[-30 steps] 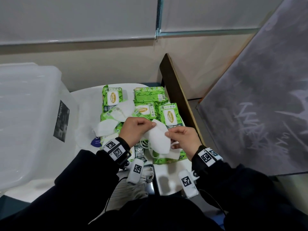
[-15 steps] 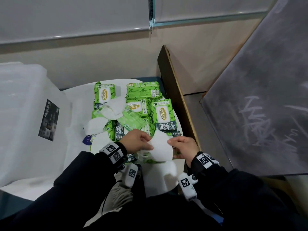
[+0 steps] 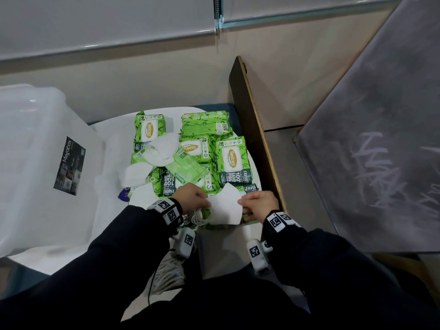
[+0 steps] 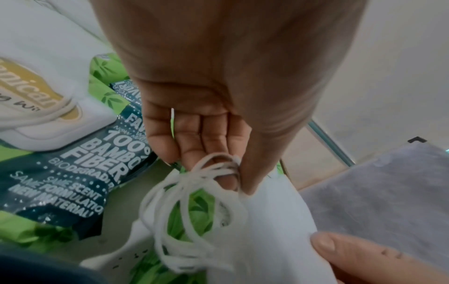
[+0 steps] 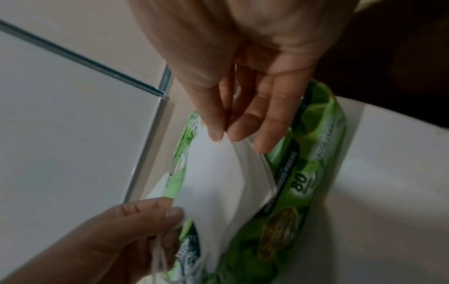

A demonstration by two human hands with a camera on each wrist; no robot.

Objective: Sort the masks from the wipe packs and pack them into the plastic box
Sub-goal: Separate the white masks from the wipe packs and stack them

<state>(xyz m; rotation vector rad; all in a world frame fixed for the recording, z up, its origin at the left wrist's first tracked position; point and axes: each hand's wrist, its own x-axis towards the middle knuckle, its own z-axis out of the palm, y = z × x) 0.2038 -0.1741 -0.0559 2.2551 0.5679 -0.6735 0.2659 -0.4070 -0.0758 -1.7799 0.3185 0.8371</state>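
Green "Sanicare" pack [image 3: 232,160] — "100% BAMBOO FIBER"; box [image 3: 31,148] label "Megabox".

bright green wipe packs [image 3: 232,160] with a leafy bamboo print, cream-and-gold oval logos and dark teal bands with white lettering, plain white masks [image 3: 225,207], translucent frosty plastic box [image 3: 31,148] with a black label, black sleeves [image 3: 133,253]

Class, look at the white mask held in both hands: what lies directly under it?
Under the white mask, held by the left hand and right hand, lies a green wipe pack. Most of that pack's label is covered by the mask.
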